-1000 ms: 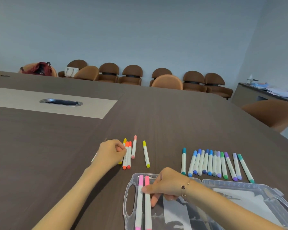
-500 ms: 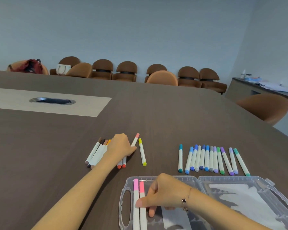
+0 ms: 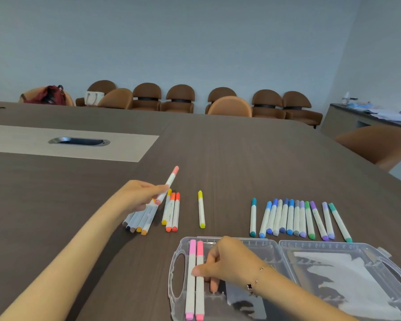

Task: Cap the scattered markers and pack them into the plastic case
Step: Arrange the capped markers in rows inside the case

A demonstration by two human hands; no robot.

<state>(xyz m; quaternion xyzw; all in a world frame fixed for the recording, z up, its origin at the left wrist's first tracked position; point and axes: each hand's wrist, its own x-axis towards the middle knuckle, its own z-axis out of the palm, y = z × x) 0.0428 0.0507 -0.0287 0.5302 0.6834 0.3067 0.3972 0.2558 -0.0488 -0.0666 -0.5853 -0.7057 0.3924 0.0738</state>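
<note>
A clear plastic case [image 3: 273,245] lies open at the near edge of the table. Two pink markers [image 3: 195,286] lie side by side at its left end. My right hand [image 3: 227,262] rests in the case, its thumb pressing on the right pink marker. My left hand [image 3: 140,196] pinches a salmon-capped marker [image 3: 170,180] lifted off the table, tip pointing up and away. Below it lie a bunch of brown and orange markers [image 3: 138,220], three orange and red markers [image 3: 171,212] and one yellow marker [image 3: 201,209]. A row of blue, green and purple markers [image 3: 296,218] lies at right.
The dark wooden table [image 3: 241,158] has a pale inlay with a metal cable slot [image 3: 79,141] at far left. Brown chairs [image 3: 181,98] line the back wall; another chair [image 3: 377,144] stands at the table's right edge. A sideboard with papers [image 3: 368,114] is far right.
My left hand picked the salmon-capped marker out of the orange group and raised it off the table. My right hand stayed on the pink markers in the case.
</note>
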